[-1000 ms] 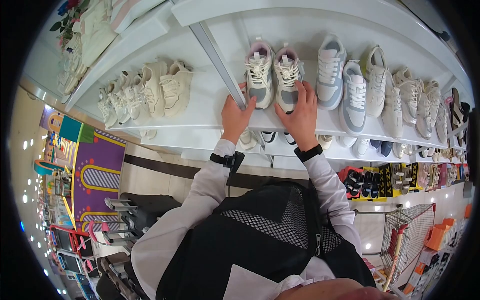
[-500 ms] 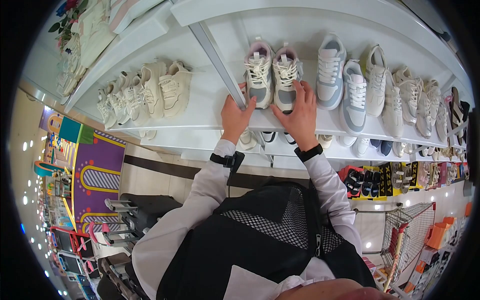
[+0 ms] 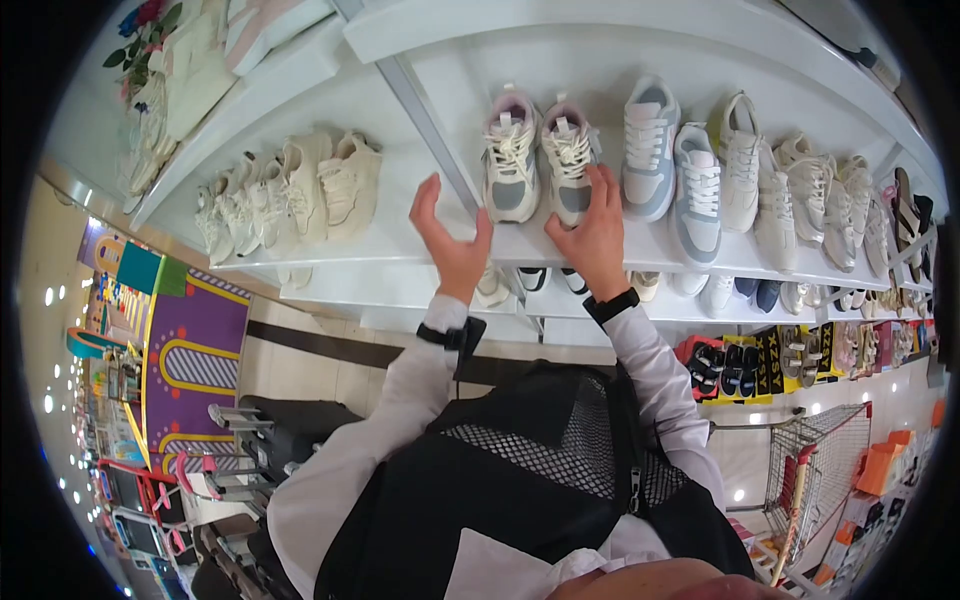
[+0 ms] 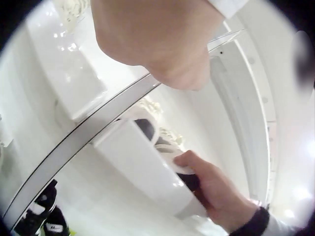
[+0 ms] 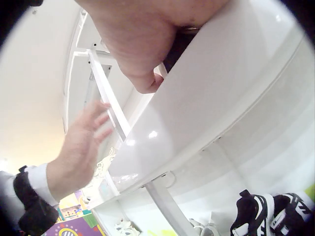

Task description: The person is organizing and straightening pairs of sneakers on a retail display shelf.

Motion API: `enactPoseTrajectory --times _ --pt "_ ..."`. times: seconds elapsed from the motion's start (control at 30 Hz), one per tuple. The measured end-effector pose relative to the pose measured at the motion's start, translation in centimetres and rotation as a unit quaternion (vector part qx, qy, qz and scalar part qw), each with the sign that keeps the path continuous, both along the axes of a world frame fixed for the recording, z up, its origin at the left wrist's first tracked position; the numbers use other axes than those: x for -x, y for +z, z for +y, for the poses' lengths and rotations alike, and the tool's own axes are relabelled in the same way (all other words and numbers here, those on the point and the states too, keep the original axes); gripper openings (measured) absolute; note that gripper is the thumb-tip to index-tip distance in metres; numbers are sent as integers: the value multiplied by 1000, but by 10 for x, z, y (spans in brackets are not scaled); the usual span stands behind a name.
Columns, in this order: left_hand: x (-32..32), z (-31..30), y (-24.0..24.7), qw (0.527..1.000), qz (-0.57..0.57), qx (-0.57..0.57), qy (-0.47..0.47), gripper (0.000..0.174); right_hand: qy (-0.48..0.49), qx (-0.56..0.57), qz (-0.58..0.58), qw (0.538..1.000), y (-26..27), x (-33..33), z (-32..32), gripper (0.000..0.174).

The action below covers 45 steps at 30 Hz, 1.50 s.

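Left hand: now clear of left shoe, spread. Right hand: pinching right shoe at toe, likely steadying that alone.

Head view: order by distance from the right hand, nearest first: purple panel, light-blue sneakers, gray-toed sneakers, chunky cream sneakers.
From the right hand:
1. Gray-toed sneakers: right at the fingers.
2. Light-blue sneakers: just to its right.
3. Chunky cream sneakers: well to its left.
4. Purple panel: far left, beyond the display.
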State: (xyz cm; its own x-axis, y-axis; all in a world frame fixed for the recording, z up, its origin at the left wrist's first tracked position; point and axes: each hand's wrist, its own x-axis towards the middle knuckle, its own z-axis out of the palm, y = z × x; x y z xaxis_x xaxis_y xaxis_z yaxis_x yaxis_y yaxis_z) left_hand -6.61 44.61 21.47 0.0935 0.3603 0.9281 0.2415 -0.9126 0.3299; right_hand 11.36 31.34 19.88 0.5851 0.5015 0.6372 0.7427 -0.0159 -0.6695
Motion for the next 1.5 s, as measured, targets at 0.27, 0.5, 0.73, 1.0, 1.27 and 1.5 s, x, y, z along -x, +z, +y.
enactPoseTrajectory --times 0.27,0.5,0.73,1.0,1.27,1.5 --pt "-58 -45 61 962 155 66 -214 63 12 1 -4 1000 -8 -4 3 99" --pt "-133 11 35 951 297 -13 -80 66 -8 1 -16 1000 -10 -5 4 99" --pt "-161 3 47 956 282 -3 -82 50 -9 1 -15 1000 -11 -4 1 102" --pt "-151 -40 56 958 255 -8 -129 33 -7 -36 -69 997 -11 -5 0 95" --pt "-142 -50 51 959 265 -27 -92 37 41 -21 -69 997 -6 -7 -4 83" --pt "-138 -43 44 960 260 -36 -95 39 47 -14 -94 994 -9 -11 1 78"
